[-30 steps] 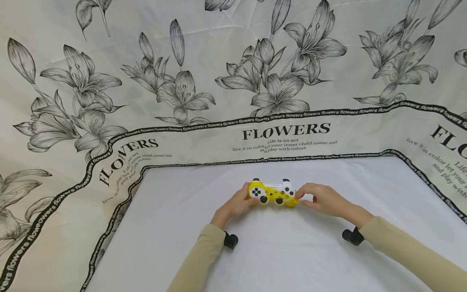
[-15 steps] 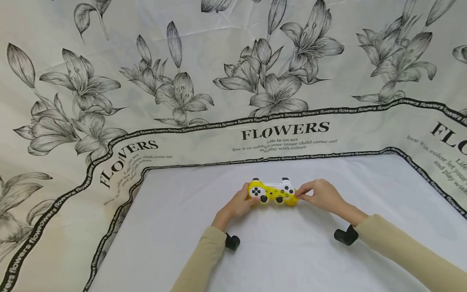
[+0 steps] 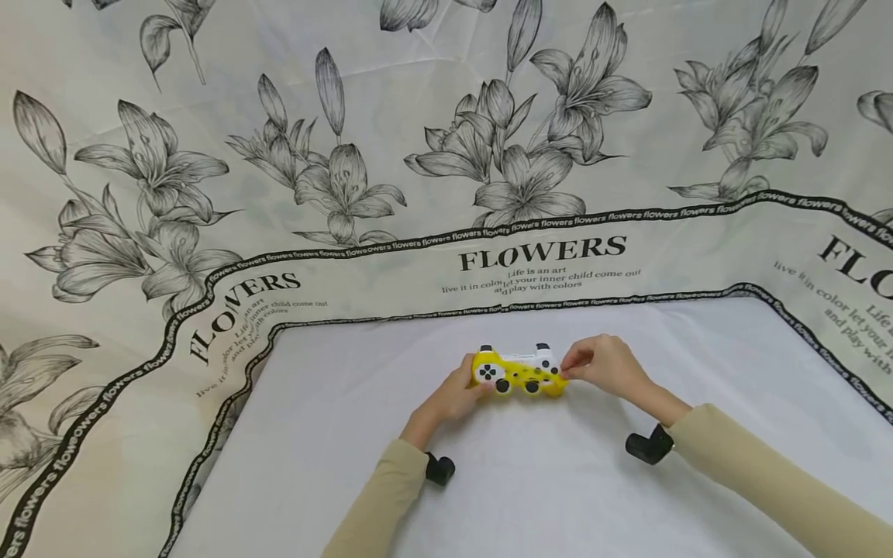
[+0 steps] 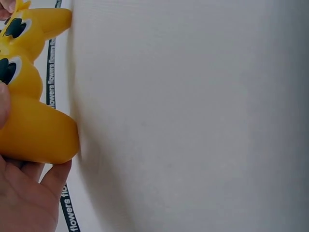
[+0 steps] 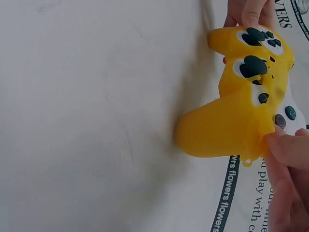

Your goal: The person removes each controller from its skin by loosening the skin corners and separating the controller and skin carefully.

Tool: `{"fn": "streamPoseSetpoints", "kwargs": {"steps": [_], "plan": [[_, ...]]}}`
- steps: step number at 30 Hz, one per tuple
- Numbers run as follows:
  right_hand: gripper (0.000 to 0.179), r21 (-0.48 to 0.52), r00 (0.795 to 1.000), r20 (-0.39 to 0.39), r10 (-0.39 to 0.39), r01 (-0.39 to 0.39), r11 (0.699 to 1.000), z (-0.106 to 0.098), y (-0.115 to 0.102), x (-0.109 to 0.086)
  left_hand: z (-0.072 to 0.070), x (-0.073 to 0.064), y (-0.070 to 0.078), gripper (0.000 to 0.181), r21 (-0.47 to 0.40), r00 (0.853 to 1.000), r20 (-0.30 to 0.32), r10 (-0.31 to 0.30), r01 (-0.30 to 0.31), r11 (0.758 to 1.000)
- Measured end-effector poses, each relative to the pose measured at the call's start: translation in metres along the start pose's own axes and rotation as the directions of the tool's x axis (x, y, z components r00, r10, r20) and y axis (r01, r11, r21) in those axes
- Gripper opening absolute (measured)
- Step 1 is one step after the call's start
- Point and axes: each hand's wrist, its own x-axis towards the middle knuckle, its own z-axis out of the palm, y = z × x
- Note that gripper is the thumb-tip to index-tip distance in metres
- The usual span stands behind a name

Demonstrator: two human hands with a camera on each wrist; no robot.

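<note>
A white game controller [image 3: 536, 359] sits partly inside a yellow silicone cover [image 5: 207, 128], its stick and button openings showing dark sticks. The upper right corner of the controller lies bare, its round buttons exposed in the right wrist view. My left hand [image 3: 453, 394] grips the left handle, thumb on the front and fingers behind, as the left wrist view of the cover [image 4: 41, 133] also shows. Thumb and fingers of my right hand [image 3: 608, 367] pinch the cover's edge beside those buttons. A small loop tab [image 5: 247, 163] sticks out from the cover below that pinch.
A white cloth [image 3: 530, 480] covers the table beneath both hands. Behind it rises a flower-printed curtain [image 3: 391, 283] with a black lettered border. Black wrist-worn pieces [image 3: 649, 445] hang under both sleeves.
My right hand has drawn its fingers together at the cover's edge and shifted slightly up and left, its wrist turning. My left hand keeps its grip, nearly still.
</note>
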Motion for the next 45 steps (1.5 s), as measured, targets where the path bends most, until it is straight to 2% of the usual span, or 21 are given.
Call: {"fn": "streamPoseSetpoints", "kwargs": {"steps": [6, 14, 19, 23, 27, 31, 34, 39, 42, 45], "plan": [[0.021, 0.056, 0.996, 0.084, 0.016, -0.021, 0.998, -0.004, 0.002, 0.012, -0.003, -0.002, 0.001, 0.047, 0.003, 1.0, -0.021, -0.001, 0.001, 1.0], [0.027, 0.052, 0.99, 0.11, 0.085, -0.091, 0.994, -0.004, 0.001, 0.013, -0.011, -0.007, 0.005, 0.049, -0.011, 0.999, -0.038, -0.015, 0.015, 1.0], [0.04, 0.132, 0.989, 0.136, 0.064, -0.082, 0.988, 0.001, 0.002, 0.015, -0.011, -0.007, 0.003, 0.05, -0.04, 0.999, -0.035, -0.028, 0.026, 0.999], [0.051, 0.207, 0.981, 0.179, 0.077, -0.114, 0.972, 0.004, -0.004, 0.019, -0.009, -0.008, 0.003, 0.049, -0.054, 0.998, -0.051, -0.031, 0.028, 0.998], [0.057, 0.25, 0.962, 0.23, 0.148, -0.206, 0.946, 0.006, -0.01, 0.02, -0.004, -0.011, 0.004, 0.051, -0.062, 0.998, -0.049, -0.039, 0.036, 0.997], [0.062, 0.275, 0.927, 0.292, 0.236, -0.318, 0.907, 0.009, -0.011, 0.019, 0.003, -0.013, 0.004, 0.052, -0.069, 0.998, -0.051, -0.045, 0.042, 0.997], [0.065, 0.279, 0.907, 0.325, 0.267, -0.362, 0.889, 0.011, -0.008, 0.018, 0.007, -0.016, 0.003, 0.053, -0.083, 0.996, -0.066, -0.058, 0.052, 0.995], [0.066, 0.289, 0.901, 0.326, 0.286, -0.383, 0.878, 0.012, -0.003, 0.016, 0.015, -0.02, 0.003, 0.051, -0.096, 0.994, -0.098, -0.053, 0.044, 0.994], [0.064, 0.319, 0.89, 0.33, 0.314, -0.418, 0.85, 0.013, -0.002, 0.016, 0.016, -0.022, 0.005, 0.049, -0.085, 0.993, -0.11, -0.043, 0.034, 0.996], [0.061, 0.345, 0.884, 0.34, 0.321, -0.435, 0.832, 0.012, -0.001, 0.019, 0.013, -0.023, 0.008, 0.052, -0.064, 0.992, -0.112, -0.063, 0.056, 0.996]]}}
